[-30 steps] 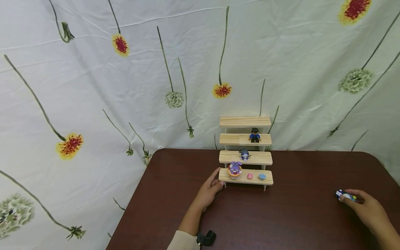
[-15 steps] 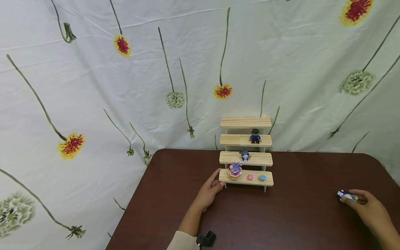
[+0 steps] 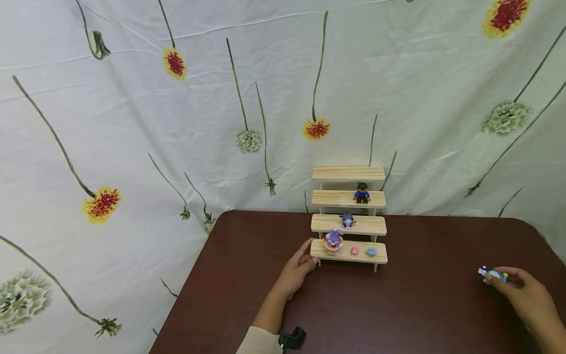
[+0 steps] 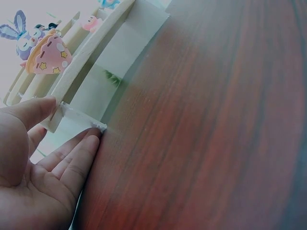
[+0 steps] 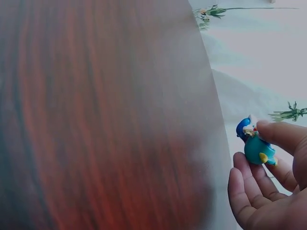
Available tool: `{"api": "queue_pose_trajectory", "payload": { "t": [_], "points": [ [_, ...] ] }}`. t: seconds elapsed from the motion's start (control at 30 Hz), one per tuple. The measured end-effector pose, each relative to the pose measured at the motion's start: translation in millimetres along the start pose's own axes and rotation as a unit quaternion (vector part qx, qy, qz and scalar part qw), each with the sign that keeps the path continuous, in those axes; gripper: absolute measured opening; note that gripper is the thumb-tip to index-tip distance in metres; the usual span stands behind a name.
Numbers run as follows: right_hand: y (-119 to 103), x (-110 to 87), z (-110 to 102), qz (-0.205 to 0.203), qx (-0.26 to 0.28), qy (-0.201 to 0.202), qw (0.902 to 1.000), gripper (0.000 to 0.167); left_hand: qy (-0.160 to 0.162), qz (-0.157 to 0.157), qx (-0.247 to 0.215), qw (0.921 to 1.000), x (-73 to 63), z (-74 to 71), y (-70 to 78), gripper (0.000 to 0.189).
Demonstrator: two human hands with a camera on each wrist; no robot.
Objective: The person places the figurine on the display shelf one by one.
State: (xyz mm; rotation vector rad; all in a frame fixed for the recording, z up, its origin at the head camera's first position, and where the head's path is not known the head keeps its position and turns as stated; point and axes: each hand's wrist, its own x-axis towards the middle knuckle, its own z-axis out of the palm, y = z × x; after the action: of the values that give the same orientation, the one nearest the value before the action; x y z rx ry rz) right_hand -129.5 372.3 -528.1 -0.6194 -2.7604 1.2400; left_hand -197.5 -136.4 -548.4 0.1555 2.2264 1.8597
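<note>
At the left end of a tiered wooden display shelf (image 3: 348,258) is my left hand (image 3: 293,275). Its thumb and index finger span the lowest board's end; in the left wrist view, other fingers (image 4: 79,160) touch the clear leg (image 4: 81,115). My right hand (image 3: 526,295) pinches a small figurine (image 5: 259,149) with a blue hat, turquoise body and yellow feet, near the table's right side. The lowest board bears a purple rabbit-eared figure (image 3: 333,240), a pink figure (image 3: 354,250) and a light-blue piece (image 3: 372,251).
A dark-hatted purple figure (image 3: 347,221) sits one board up, and a toy figure in blue and black (image 3: 361,193) above that. The shelf stands near the back of the dark red-brown table (image 3: 424,305). Behind hangs a flower-printed cloth (image 3: 274,59).
My right hand has shifted slightly right with the figurine, which it has tilted a little. My left hand keeps its place at the shelf. The head view drifts slightly.
</note>
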Motion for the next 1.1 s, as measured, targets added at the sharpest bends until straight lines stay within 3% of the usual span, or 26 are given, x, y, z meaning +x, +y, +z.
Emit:
{"api": "queue_pose_trajectory", "payload": {
  "t": [0.1, 0.27, 0.33, 0.53, 0.77, 0.97, 1.1],
  "points": [
    [-1, 0.5, 1, -0.003, 0.024, 0.018, 0.9996, 0.06, 0.001, 0.0, 0.002, 1.0, 0.7, 0.4, 0.4, 0.066],
    [2, -0.1, 2, -0.042, 0.097, 0.022, 0.9941, 0.024, 0.001, 0.005, 0.003, 1.0, -0.2, 0.4, 0.0, 0.066],
    [2, -1.1, 3, -0.056, 0.118, 0.016, 0.9913, 0.018, 0.002, 0.006, 0.001, 1.0, -0.6, 0.5, 0.7, 0.066],
    [-4, -2.0, 5, -0.059, 0.119, 0.017, 0.991, 0.024, 0.005, 0.004, 0.001, 1.0, -1.0, 1.2, 3.1, 0.065],
    [-15, -2.2, 8, -0.042, 0.083, 0.022, 0.9954, 0.035, 0.005, 0.004, -0.004, 1.0, -0.6, 1.2, 2.7, 0.065],
    [-26, -0.8, 9, -0.063, 0.079, 0.017, 0.9947, 0.053, 0.002, 0.008, -0.003, 1.0, -1.4, 0.8, 2.6, 0.065],
    [-31, -1.2, 10, -0.088, 0.08, 0.011, 0.9928, 0.044, 0.001, 0.004, -0.002, 1.0, -1.3, 0.5, 2.4, 0.065]
  ]
}}
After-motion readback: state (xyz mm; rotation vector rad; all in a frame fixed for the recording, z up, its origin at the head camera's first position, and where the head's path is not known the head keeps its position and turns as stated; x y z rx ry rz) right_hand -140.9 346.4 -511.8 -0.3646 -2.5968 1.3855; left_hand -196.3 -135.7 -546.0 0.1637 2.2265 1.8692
